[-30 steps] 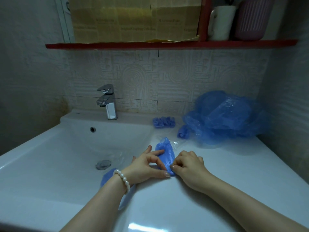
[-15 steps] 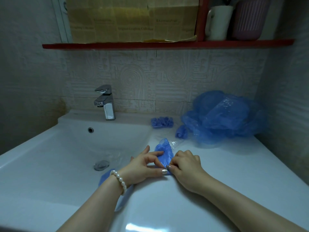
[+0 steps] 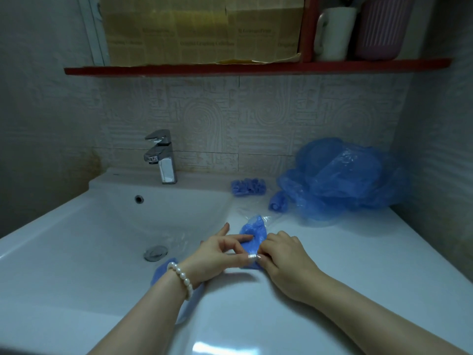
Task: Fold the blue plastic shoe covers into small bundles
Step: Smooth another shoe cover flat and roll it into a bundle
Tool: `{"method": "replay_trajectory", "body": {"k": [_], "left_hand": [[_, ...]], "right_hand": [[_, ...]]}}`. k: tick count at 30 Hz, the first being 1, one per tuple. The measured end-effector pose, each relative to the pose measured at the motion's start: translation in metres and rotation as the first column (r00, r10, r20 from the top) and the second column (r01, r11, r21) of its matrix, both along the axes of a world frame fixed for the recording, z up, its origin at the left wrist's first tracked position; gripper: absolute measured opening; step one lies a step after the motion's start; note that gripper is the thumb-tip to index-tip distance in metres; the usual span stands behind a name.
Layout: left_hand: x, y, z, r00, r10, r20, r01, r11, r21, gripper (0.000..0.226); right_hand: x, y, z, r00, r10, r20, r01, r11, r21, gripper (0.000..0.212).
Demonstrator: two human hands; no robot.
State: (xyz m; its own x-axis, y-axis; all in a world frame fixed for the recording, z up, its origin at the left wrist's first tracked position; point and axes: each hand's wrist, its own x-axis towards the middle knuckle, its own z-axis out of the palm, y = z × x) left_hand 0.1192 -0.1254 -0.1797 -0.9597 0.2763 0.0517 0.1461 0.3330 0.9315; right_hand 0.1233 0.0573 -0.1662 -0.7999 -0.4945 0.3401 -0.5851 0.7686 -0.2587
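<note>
Your left hand (image 3: 217, 254) had crept rightward, both it and your right hand (image 3: 284, 254) pinching the shoe cover (image 3: 253, 233) at frame centre, tightening its fold.

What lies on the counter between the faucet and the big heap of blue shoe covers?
In the head view, a small scrunched blue bundle sits by the wall between the faucet and the heap, with another small rolled bundle at the heap's near-left edge.

Shoe cover (image 3: 252, 233) more tightly bunched.

L hand (image 3: 217, 254) + R hand (image 3: 284, 254) pinching together
</note>
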Motion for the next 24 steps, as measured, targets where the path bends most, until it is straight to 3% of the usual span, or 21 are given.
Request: {"method": "replay_trajectory", "body": {"k": [3, 7, 9, 11, 14, 18, 21, 23, 24], "left_hand": [[-0.001, 0.000, -0.001, 1.000, 0.011, -0.017, -0.011, 0.999, -0.034, 0.022], [-0.003, 0.001, 0.000, 1.000, 0.030, 0.001, -0.030, 1.000, 0.000, 0.025], [-0.004, 0.003, 0.000, 0.999, 0.039, -0.003, -0.039, 0.999, 0.006, 0.030], [-0.005, 0.004, -0.003, 0.999, 0.045, -0.013, -0.045, 0.999, 0.027, 0.030], [-0.005, 0.002, -0.007, 1.000, 0.016, -0.018, -0.015, 0.997, 0.072, 0.008], [-0.007, 0.001, -0.009, 0.996, 0.034, -0.086, -0.042, 0.995, -0.094, 0.021], [-0.009, 0.001, -0.010, 0.993, 0.054, -0.103, -0.066, 0.991, -0.115, 0.020], [-0.010, 0.001, -0.010, 0.994, 0.070, -0.089, -0.079, 0.992, -0.099, 0.007], [-0.011, 0.002, -0.010, 0.994, 0.075, -0.076, -0.080, 0.995, -0.066, 0.015]], "right_hand": [[-0.001, -0.002, 0.001, 0.998, -0.049, 0.034, 0.049, 0.999, 0.014, 0.021], [-0.001, 0.006, -0.001, 0.998, -0.037, 0.047, 0.045, 0.980, -0.195, 0.020], [-0.001, 0.009, -0.002, 1.000, -0.006, -0.002, 0.005, 0.992, -0.126, 0.028], [0.000, 0.007, -0.002, 0.999, -0.013, -0.042, 0.011, 0.999, -0.053, 0.020], [-0.002, 0.002, 0.000, 0.999, -0.016, -0.036, 0.016, 1.000, -0.019, 0.014], [-0.003, 0.002, 0.000, 0.998, -0.057, 0.015, 0.057, 0.998, 0.002, 0.018], [-0.002, 0.004, -0.003, 0.996, -0.094, -0.008, 0.093, 0.989, -0.113, 0.015], [-0.002, 0.007, -0.004, 0.997, -0.054, -0.050, 0.045, 0.985, -0.169, 0.024], [-0.003, 0.009, -0.004, 0.997, -0.026, -0.073, 0.014, 0.988, -0.151, 0.028]]}}
